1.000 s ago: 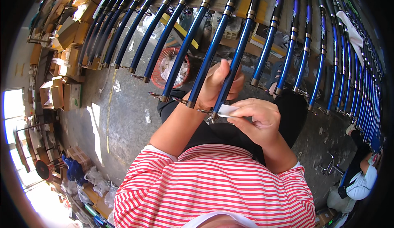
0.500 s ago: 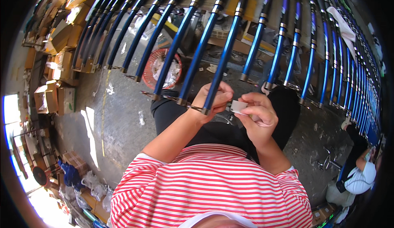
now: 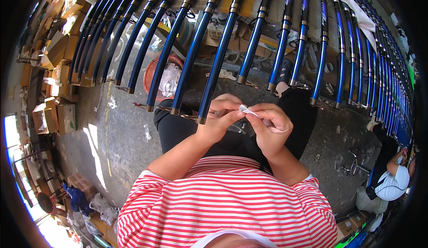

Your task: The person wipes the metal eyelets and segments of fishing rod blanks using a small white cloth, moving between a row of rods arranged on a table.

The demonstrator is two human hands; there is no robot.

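Two-handed pinch: From my remote seat I see the left hand [image 3: 218, 121] and the right hand [image 3: 272, 125] meeting at the fingertips, both grips narrow and closed on the white slip [image 3: 249, 110].
White slip: It sits between the hands, over the lap, curled rather than flat. I read the two-sided fingertip hold as a way to manage something small and thin; its material I cannot tell.
Nearest rod: A glossy blue fishing rod [image 3: 217, 65] slopes down to a metal-collared end just beside the left hand; whether they touch I cannot make out.
Rod row: More blue fishing rods [image 3: 253, 47] lie side by side across the bench [image 3: 314, 11], ends jutting past its front edge, which I judge keeps those ends within reach.
Tight edge: Upper left of the hands, where the nearest rod's end leaves the left wrist little room to rise.
Looser side: To the right, the rod ends stand farther from the right hand, so I count more room there, above the black trousers [image 3: 303, 118].
Near limit: The red-and-white striped shirt [image 3: 227, 190] bounds movement toward the body.
Surroundings: A red basket [image 3: 148, 77] with white scraps stands on the gray floor [image 3: 129, 145]; a white cloth [image 3: 362, 18] drapes over rods at right.
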